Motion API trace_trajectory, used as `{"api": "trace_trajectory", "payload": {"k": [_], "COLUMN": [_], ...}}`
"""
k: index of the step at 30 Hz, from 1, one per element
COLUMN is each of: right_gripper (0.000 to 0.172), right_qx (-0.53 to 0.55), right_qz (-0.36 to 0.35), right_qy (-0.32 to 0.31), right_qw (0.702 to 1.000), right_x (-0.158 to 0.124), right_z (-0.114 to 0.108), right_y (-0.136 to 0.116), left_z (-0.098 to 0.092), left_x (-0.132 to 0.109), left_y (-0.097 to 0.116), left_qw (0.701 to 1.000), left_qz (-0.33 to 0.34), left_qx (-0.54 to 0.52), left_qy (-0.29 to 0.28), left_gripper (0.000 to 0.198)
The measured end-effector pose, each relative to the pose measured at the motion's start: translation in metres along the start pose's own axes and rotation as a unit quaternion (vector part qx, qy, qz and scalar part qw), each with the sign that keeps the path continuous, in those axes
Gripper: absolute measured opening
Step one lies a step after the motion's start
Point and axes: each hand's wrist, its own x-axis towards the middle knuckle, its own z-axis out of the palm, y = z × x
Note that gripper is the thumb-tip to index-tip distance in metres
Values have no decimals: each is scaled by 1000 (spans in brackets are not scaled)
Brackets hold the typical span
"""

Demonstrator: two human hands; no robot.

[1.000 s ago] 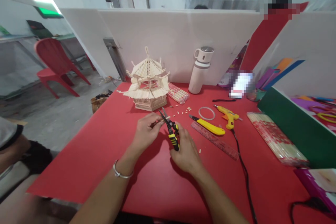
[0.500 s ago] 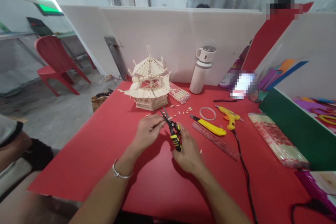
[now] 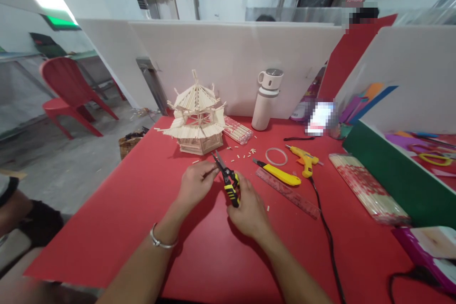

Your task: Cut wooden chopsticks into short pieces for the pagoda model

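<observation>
My right hand (image 3: 249, 211) is closed round the yellow-and-black handles of a pair of snips (image 3: 226, 179), whose blades point up and left. My left hand (image 3: 195, 184) pinches a thin wooden stick at the blades; the stick is mostly hidden by my fingers. Just beyond the hands stands a pagoda model (image 3: 195, 115) built of wooden sticks on the red table (image 3: 117, 209). Small cut stick bits (image 3: 245, 154) lie scattered to the right of the model.
Right of my hands lie a yellow utility knife (image 3: 280, 174), a clear ruler (image 3: 287, 193), a tape ring (image 3: 277, 156) and a yellow glue gun (image 3: 303, 158) with a black cord. Packs of sticks (image 3: 366, 187) and a white flask (image 3: 265, 99) stand further off. White partitions fence the table.
The camera has tilted and shifted slightly, so everything sits a little lower and to the left. The stick end that showed at the blades is gone from view. Both hands keep their grips.
</observation>
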Motion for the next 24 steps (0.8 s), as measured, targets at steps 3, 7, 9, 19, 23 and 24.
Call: {"api": "trace_trajectory", "payload": {"k": [3, 7, 9, 19, 23, 24], "right_gripper": [81, 80, 80, 83, 78, 74], "right_qx": [-57, -103, -99, -45, 84, 133], "right_qz": [36, 78, 86, 67, 55, 43], "right_qy": [15, 41, 47, 45, 68, 74], "right_qw": [998, 991, 990, 996, 993, 987], "right_x": [2, 7, 9, 6, 8, 9], "right_z": [0, -4, -6, -2, 1, 1], "right_y": [2, 6, 7, 7, 14, 15], "left_z": [1, 1, 1, -1, -2, -1], "left_x": [1, 3, 4, 4, 5, 5], "left_y": [3, 5, 5, 10, 11, 10], "left_qw": [998, 962, 925, 879, 862, 857], "left_qz": [-43, -158, -208, -262, -292, -298], "left_qx": [-46, -225, -317, -398, -415, -420], "left_qy": [15, 12, 3, -6, 4, 7], "left_gripper": [25, 27, 35, 38, 37, 36]}}
